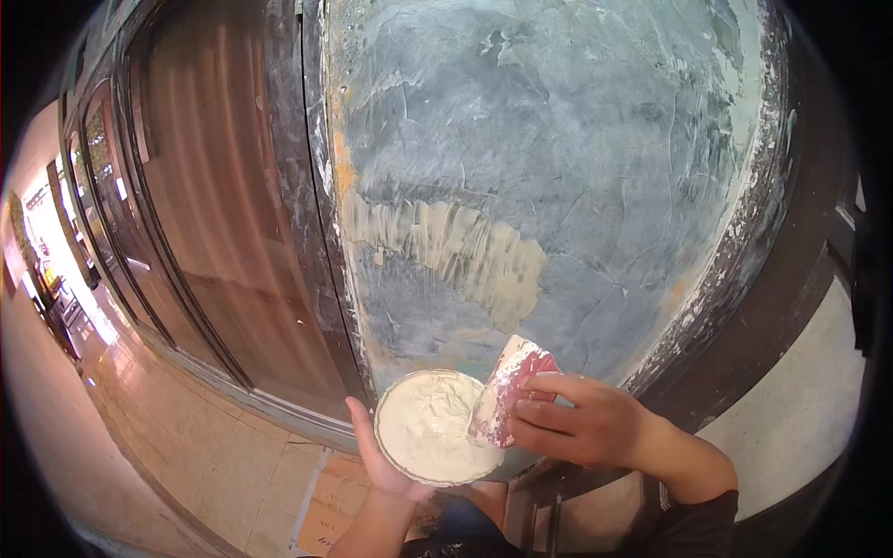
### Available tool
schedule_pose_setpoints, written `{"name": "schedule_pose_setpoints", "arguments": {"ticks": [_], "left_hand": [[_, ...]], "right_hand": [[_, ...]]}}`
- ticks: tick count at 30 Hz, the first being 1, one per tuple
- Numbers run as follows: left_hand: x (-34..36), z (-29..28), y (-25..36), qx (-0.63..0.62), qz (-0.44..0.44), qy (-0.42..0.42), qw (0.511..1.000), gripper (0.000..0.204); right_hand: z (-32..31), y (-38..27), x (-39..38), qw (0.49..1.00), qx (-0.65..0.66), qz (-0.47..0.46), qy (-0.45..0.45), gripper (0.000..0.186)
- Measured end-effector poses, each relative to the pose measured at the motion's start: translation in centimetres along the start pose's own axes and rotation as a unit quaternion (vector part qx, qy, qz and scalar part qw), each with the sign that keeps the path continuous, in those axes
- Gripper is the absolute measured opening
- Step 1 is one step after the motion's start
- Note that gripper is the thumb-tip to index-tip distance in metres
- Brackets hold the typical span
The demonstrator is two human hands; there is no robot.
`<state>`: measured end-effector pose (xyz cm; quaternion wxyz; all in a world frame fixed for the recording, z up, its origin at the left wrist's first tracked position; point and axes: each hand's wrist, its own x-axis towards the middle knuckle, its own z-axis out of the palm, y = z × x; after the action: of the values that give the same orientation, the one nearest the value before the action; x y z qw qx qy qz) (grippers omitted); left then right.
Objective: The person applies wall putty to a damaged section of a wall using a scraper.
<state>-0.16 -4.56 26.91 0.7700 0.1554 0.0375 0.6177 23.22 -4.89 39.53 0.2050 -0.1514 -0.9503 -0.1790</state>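
My left hand [372, 451] supports a round container [428, 428] full of creamy, off-white paste from its left side and below. My right hand [591, 423] grips a red spreader [510, 395] smeared with white paste, its lower end at the right edge of the container. Above them is a grey-blue wall panel [549, 121] with a streaky band of pale beige paste [446, 246] across its left middle, tapering down toward the spreader. The panel's sides are rough with white and ochre flecks.
A dark-framed glass door [214, 214] stands at the left, beside a bright passage [46, 260]. A tiled floor [223, 456] lies below, with a cardboard sheet [330, 488] near my left forearm. At the right are a dark frame [763, 307] and a pale surface [781, 418].
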Motion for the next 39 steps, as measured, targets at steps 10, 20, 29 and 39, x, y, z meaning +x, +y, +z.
{"name": "schedule_pose_setpoints", "arguments": {"ticks": [10, 20, 29, 39], "left_hand": [[-0.2, -0.4, -0.2, 0.019, 0.003, 0.023, 1.000, 0.107], [-0.4, -0.6, -0.1, -0.033, -0.014, -0.008, 0.999, 0.105], [-1.5, -1.1, 0.3, -0.049, -0.009, 0.003, 0.999, 0.105], [-2.1, -1.8, 0.4, -0.016, 0.019, 0.018, 1.000, 0.106]], "right_hand": [[-0.6, -0.4, 0.6, 0.999, -0.027, 0.022, 0.028, 0.030], [-1.1, -0.4, 0.1, 0.994, -0.043, 0.092, 0.040, 0.027], [-1.5, 5.7, -3.3, 0.949, -0.074, 0.278, 0.126, 0.021], [-0.2, 9.1, -4.5, 0.857, 0.080, 0.466, 0.206, 0.014]]}}
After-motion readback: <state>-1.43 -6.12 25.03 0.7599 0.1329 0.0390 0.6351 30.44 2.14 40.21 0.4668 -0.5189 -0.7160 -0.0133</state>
